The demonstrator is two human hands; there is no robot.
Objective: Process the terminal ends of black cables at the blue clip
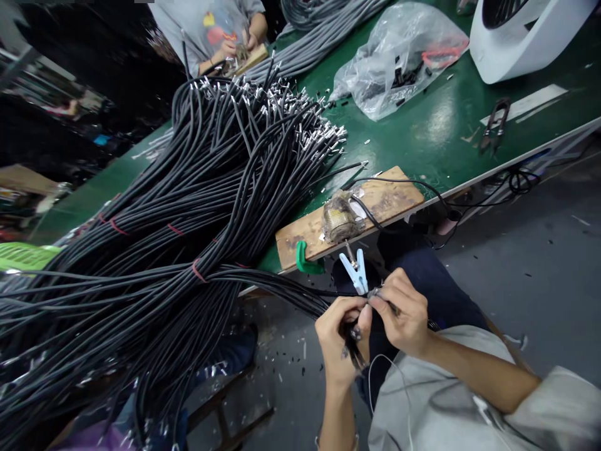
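Observation:
My left hand (334, 332) is closed around several black cables (293, 291), whose ends poke out below its fingers. Close beside it, my right hand (407, 313) pinches at a cable end; the small piece between its fingertips cannot be made out. Right above both hands, a light blue clip (355, 272) hangs from a metal rod at the edge of a wooden board (392, 193). On that board sits a lump wrapped in clear film (339, 218), and a green clamp (308, 258) grips the board's front edge.
A large heap of black cables (201, 207) with bare silvery ends covers the table's left side. Farther back lie a plastic bag (399, 53) of small black pieces, thread snips (495, 125) and a white appliance (509, 47). A co-worker (216, 31) works across the green table (441, 134).

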